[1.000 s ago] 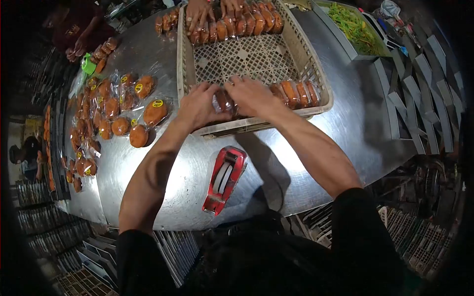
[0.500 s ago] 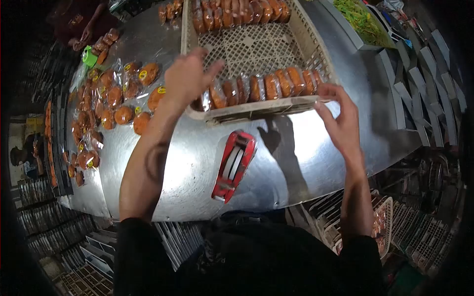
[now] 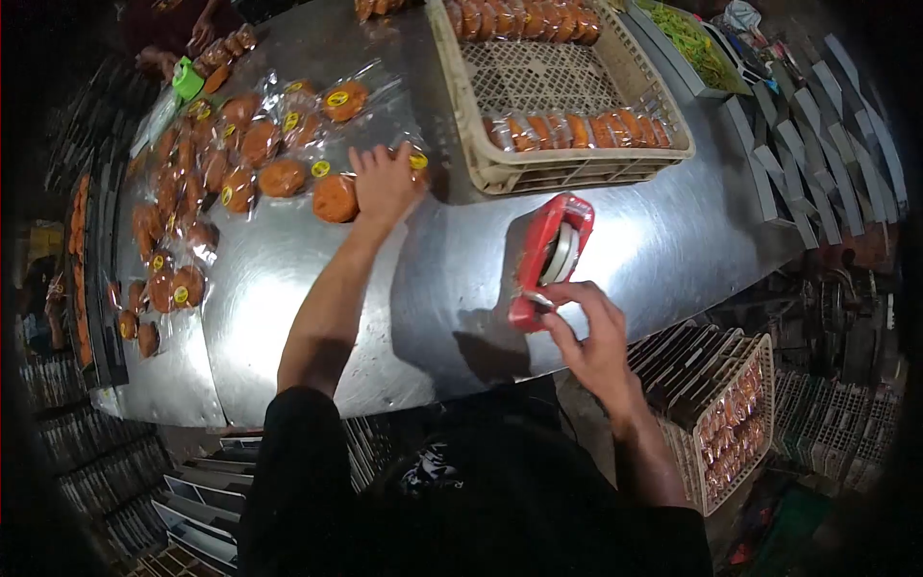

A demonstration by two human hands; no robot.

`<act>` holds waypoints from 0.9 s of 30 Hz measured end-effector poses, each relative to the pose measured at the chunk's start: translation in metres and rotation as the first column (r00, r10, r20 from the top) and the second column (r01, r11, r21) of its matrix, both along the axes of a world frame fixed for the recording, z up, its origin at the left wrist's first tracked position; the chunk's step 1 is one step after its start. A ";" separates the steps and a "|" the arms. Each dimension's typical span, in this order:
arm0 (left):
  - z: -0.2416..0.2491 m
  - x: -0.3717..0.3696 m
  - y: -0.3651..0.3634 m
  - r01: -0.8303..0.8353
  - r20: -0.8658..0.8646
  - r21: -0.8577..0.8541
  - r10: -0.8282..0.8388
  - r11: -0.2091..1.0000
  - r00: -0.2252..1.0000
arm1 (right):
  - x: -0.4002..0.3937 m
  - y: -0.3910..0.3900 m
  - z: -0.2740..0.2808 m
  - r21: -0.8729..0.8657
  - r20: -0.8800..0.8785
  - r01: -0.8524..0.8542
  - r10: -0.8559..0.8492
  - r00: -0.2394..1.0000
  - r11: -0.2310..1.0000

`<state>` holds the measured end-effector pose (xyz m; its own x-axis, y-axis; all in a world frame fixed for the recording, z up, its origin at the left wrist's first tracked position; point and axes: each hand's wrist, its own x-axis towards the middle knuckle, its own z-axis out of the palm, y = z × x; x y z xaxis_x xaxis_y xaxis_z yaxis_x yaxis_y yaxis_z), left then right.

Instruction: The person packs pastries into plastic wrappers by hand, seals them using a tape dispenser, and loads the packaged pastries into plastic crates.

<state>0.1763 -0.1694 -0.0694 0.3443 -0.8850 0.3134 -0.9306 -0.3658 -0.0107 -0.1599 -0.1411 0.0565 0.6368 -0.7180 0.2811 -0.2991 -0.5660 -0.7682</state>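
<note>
My left hand is over the table's left-middle, fingers stretched out and slightly spread. It lies against a bagged bun with a yellow label, partly hidden beside the fingertips. Another round brown bun in clear wrap sits just left of it. My right hand has its thumb and fingers closed on the near end of a red tape dispenser. A pale roll of tape sits inside the dispenser. Whether the fingers pinch the tape's end is too small to tell.
Many bagged buns spread over the metal table at left. A beige crate with two rows of wrapped buns stands at the back. Greens in a tray lie behind right. Another person's hand is at far left. A filled crate stands low right.
My hands have left the crate. The left moved to the buns at its left; the right came down onto the tape dispenser. The view shifted, and the crate now appears farther up and right.
</note>
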 end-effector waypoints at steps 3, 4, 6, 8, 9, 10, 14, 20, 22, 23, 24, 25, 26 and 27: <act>0.013 -0.022 0.055 0.244 -0.267 0.079 -0.216 0.966 0.939 | 0.038 0.039 -0.022 0.150 -0.096 -0.029 0.044 0.994 0.988; 0.020 -0.027 0.072 0.387 -0.321 0.104 -0.338 0.916 0.885 | 0.054 0.046 -0.030 0.111 -0.166 -0.024 0.042 0.985 0.994; 0.023 -0.037 0.114 0.570 -0.253 0.052 -0.542 0.820 0.801 | 0.083 0.051 -0.062 -0.045 -0.115 0.040 -0.044 0.992 0.998; 0.022 -0.041 0.142 0.730 -0.168 0.014 -0.718 0.683 0.675 | 0.112 0.042 -0.093 -0.068 -0.322 0.210 -0.221 0.921 0.975; 0.018 -0.038 0.155 0.561 -0.023 -0.006 -0.561 0.828 0.827 | 0.125 0.043 -0.111 -0.238 -0.507 0.163 -0.266 0.820 0.957; 0.015 -0.037 0.168 0.371 0.113 -0.055 -0.363 0.927 0.925 | 0.137 0.053 -0.116 -0.235 -0.507 0.166 -0.267 0.820 0.958; 0.004 -0.053 0.196 -0.270 -0.980 -0.097 -0.044 0.958 0.194 | 0.160 0.085 -0.119 0.188 -0.268 0.172 -0.118 0.956 0.967; 0.064 -0.074 0.195 -0.766 -0.823 -0.155 -0.510 0.624 -0.250 | 0.137 0.111 -0.059 0.500 0.339 -0.201 0.024 0.941 0.843; 0.068 -0.086 0.189 -0.675 -0.880 -0.445 -0.428 0.588 0.207 | 0.124 0.091 -0.034 0.225 0.280 -0.153 0.087 0.956 0.962; 0.080 -0.096 0.188 -0.670 -0.831 -0.531 -0.473 0.520 0.292 | 0.117 0.085 -0.008 0.241 0.294 -0.156 0.081 0.952 0.958; 0.089 -0.105 0.186 -0.663 -0.828 -0.537 -0.478 0.522 0.293 | 0.111 0.079 0.014 0.254 0.308 -0.155 0.072 0.949 0.955; 0.096 -0.116 0.184 -0.522 -0.733 -0.679 -0.522 0.516 0.437 | 0.107 0.078 0.017 0.169 0.275 -0.168 0.118 0.954 0.971; 0.103 -0.127 0.184 -0.359 -0.611 -0.787 -0.561 0.501 0.558 | 0.099 0.080 0.016 0.171 0.276 -0.166 0.114 0.954 0.971; 0.115 -0.139 0.183 -0.516 -0.623 -0.755 -0.687 0.404 0.374 | 0.092 0.083 0.015 -0.085 0.346 -0.101 0.125 0.930 0.991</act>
<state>0.0374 0.0135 0.0456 0.8270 -0.4051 0.3900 -0.1675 0.4846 0.8585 -0.0683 -0.0585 0.0717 0.5656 -0.6197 0.5441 0.0504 -0.6326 -0.7729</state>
